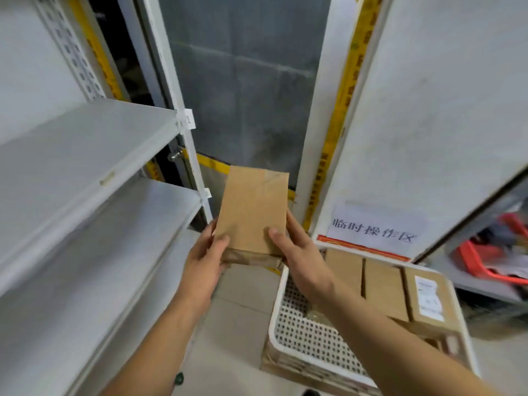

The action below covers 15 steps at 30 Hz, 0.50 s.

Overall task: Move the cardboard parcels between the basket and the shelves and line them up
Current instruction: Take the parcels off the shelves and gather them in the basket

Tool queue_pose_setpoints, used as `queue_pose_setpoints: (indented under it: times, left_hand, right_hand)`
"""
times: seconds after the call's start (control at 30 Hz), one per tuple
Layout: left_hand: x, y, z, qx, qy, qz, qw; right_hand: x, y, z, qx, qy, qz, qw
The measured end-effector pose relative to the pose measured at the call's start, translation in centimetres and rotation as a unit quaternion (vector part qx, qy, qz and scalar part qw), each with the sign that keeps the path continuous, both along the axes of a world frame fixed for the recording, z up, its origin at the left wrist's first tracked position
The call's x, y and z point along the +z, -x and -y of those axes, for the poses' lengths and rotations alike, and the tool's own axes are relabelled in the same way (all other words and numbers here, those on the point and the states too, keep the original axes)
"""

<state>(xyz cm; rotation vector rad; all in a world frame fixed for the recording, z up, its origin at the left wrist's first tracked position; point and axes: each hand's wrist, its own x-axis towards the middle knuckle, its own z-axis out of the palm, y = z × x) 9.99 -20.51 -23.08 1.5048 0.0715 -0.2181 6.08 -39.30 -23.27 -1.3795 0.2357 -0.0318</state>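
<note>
Between shelving and basket: gripping one flat cardboard parcel in both hands, clear of every surface.

Clasping the parcel's lower left edge with the left hand, thumb curled over the plain brown face; clasping the lower right edge with the right hand, thumb likewise pressing the front. Showing a rectangular, matte kraft surface with clear tape glinting across the upper corner and a folded flap along the bottom. Standing at left, smooth white metal shelves on perforated uprights. Sitting low at right, a white perforated plastic basket, holding further cardboard parcels on edge in a row, one bearing a white printed label. Hanging behind, a paper sign with dark characters.
</note>
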Motion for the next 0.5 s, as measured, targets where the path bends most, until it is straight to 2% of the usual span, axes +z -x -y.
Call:
queue_pose_setpoints:
  times: [0.17, 0.3, 0.5]
  left_hand:
    - [-6.1, -0.5, 6.9, -0.107, -0.116, -0.051, 0.986]
    - [-11.3, -1.2, 11.5, -0.165, -0.172, -0.084, 0.968]
    - [-13.5, -0.1, 18.9, -0.221, -0.132, -0.152, 0.954]
  right_hand:
    - [-5.7, 2.1, 8.3, -0.043, 0.012, -0.046, 0.998]
    - [-9.9, 3.4, 13.4, -0.058, 0.017, -0.078, 0.995]
    - [-13.9, 5.9, 19.2, -0.09, -0.008, -0.126, 0.988]
